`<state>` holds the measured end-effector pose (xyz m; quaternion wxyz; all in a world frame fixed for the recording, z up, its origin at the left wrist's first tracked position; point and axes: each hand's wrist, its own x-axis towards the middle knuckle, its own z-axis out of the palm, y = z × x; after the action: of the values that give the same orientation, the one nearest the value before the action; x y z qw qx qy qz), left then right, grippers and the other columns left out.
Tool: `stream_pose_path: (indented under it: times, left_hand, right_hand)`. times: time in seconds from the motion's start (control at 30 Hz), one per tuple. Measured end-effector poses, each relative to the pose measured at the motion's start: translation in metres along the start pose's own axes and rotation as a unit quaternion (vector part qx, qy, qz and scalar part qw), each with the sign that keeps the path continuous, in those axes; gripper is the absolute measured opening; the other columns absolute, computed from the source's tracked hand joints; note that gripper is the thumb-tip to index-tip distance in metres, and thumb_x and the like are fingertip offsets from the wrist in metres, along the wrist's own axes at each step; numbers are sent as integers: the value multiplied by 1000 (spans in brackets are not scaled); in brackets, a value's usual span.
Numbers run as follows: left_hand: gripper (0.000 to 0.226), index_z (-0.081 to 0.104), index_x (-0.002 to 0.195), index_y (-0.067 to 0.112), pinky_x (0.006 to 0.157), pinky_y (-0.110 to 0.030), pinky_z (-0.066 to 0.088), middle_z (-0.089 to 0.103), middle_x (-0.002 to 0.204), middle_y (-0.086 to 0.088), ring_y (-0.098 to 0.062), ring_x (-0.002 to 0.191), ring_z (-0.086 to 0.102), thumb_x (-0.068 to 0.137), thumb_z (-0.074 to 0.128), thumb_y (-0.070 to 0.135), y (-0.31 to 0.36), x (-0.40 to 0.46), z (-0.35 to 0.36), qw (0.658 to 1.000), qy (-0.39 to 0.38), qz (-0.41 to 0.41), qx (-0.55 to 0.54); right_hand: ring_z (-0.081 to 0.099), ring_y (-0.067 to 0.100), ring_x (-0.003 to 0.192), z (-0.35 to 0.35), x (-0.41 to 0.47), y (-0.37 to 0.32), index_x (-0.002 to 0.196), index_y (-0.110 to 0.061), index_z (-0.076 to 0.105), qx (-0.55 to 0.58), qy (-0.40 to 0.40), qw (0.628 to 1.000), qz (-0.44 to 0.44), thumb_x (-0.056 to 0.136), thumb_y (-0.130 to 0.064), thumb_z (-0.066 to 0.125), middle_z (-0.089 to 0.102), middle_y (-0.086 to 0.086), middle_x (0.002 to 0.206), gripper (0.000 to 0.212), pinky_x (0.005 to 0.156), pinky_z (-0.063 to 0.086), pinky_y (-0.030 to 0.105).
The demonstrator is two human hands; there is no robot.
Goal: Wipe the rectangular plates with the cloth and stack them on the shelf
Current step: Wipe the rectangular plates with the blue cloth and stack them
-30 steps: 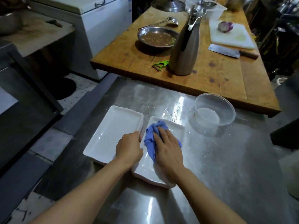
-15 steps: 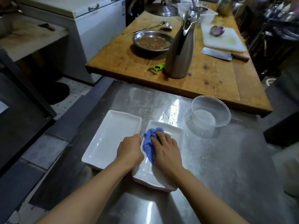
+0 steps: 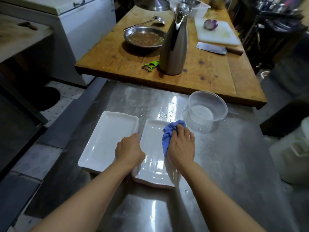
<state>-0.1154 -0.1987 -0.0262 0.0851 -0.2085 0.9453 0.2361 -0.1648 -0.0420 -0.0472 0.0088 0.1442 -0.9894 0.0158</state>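
Observation:
Two white rectangular plates lie side by side on the wet steel counter. My right hand presses a crumpled blue cloth onto the right side of the right plate, fingers curled over the cloth. My left hand grips the left rim of that plate, between the two plates. The left plate lies untouched, with nothing in it.
A clear plastic bowl with a little water stands just beyond my right hand. A wooden table behind carries a steel jug, a green peeler, a metal dish, a cleaver and a cutting board with an onion.
My right hand has slid the blue cloth from the plate's left-middle to its far right side. My left hand has stayed on the rim.

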Motion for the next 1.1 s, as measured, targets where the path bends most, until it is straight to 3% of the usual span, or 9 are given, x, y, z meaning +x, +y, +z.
stream_pose_path:
  times: [0.1, 0.17, 0.33, 0.47, 0.57, 0.7, 0.9, 1.03, 1.1]
  left_hand:
    - [19, 53, 92, 16, 70, -32, 49, 60, 91, -5, -28, 86, 57, 75, 60, 10, -1, -1, 0, 1000, 8, -2, -17]
    - [18, 53, 91, 16, 72, -33, 50, 61, 91, -6, -28, 86, 57, 75, 61, 11, -2, -3, 1, 1000, 20, 3, -21]
    - [17, 56, 96, 15, 69, -31, 47, 64, 96, -6, -28, 86, 59, 81, 64, 15, -8, -13, 2, 999, 37, 31, -4]
    - [27, 55, 106, 20, 65, -28, 41, 64, 100, -1, -21, 83, 57, 81, 65, 17, -17, -22, 1, 998, 25, 45, 20]
    - [30, 54, 109, 23, 64, -27, 39, 64, 100, 1, -19, 81, 54, 81, 65, 18, -20, -25, 1, 999, 20, 37, 11]
    - [27, 55, 107, 21, 68, -29, 43, 63, 102, -1, -25, 88, 59, 81, 63, 16, -17, -27, 1, 999, 27, 31, 0]
    - [36, 55, 119, 19, 82, -32, 48, 63, 108, -5, -26, 97, 59, 85, 65, 18, -19, -30, -3, 999, 3, 42, -25]
    - [48, 55, 128, 21, 86, -26, 46, 62, 106, -3, -20, 95, 58, 82, 65, 11, -25, -31, -8, 995, -39, 52, -79]
    - [54, 54, 131, 23, 85, -23, 44, 60, 108, -2, -19, 96, 56, 81, 63, 7, -27, -33, -10, 992, -56, 62, -90]
  right_hand:
    - [40, 27, 122, -7, -26, -2, 119, -9, 53, 21, -3, 999, -38, 79, -23, 53, 46, 8, 128, 43, 106, 25, 32]
    - [58, 28, 99, -12, -52, -4, 93, -8, 66, 34, 28, 997, -63, 60, -21, 69, 62, 8, 100, 35, 95, 42, 30]
    - [64, 18, 67, -20, -92, -20, 58, -15, 67, 37, 23, 995, -94, 44, -25, 78, 63, 0, 62, 21, 70, 51, 22]
    - [61, 32, 101, -16, -75, -15, 89, -1, 68, 56, 18, 995, -78, 70, -11, 63, 65, 16, 99, 23, 93, 46, 33]
    - [28, 29, 134, -8, -39, -8, 123, -3, 48, -1, -16, 994, -108, 84, -20, 36, 39, 12, 139, 45, 115, 11, 33]
    - [31, 26, 128, 1, -4, -10, 123, -6, 47, 30, 11, 997, -67, 88, -19, 34, 40, 9, 137, 39, 111, 14, 30]
    - [57, 36, 105, -1, -56, -31, 121, 0, 57, 103, -55, 986, -123, 56, -13, 75, 55, 17, 127, 68, 82, 50, 43]
    - [29, 30, 130, 3, -10, -32, 142, -13, 35, 122, -23, 984, -130, 87, -23, 47, 28, 9, 149, 57, 107, 26, 39]
    - [21, 27, 134, 4, 11, -37, 143, -17, 32, 130, -20, 986, -107, 91, -24, 43, 22, 5, 152, 54, 108, 22, 37]
